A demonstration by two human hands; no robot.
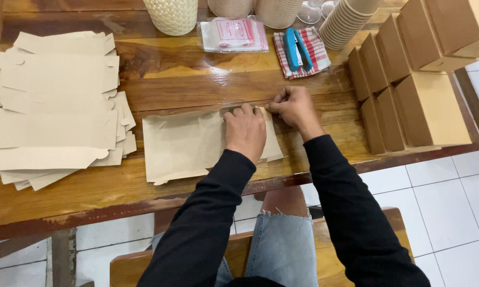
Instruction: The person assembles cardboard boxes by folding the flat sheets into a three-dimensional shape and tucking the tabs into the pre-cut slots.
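Seated at a wooden table (197,79), beside a stack of flat cardboard blanks (53,106) and folded boxes (425,106), the left hand (245,132) presses flat on a cardboard sheet (181,143) while the right hand (294,108) pinches its far edge.

We press our left hand (245,132) flat on a flat, unfolded tan cardboard box blank (189,144) lying on the glossy brown wooden tabletop (197,79). Our right hand (294,108) pinches the blank's far right edge just beside it. A loose stack of tan cardboard blanks (56,106) lies well to the left. Folded tan cardboard boxes (415,79) stand in rows at the right. A blue stapler (298,49) rests on a red-checked cloth (315,50) beyond our hands.
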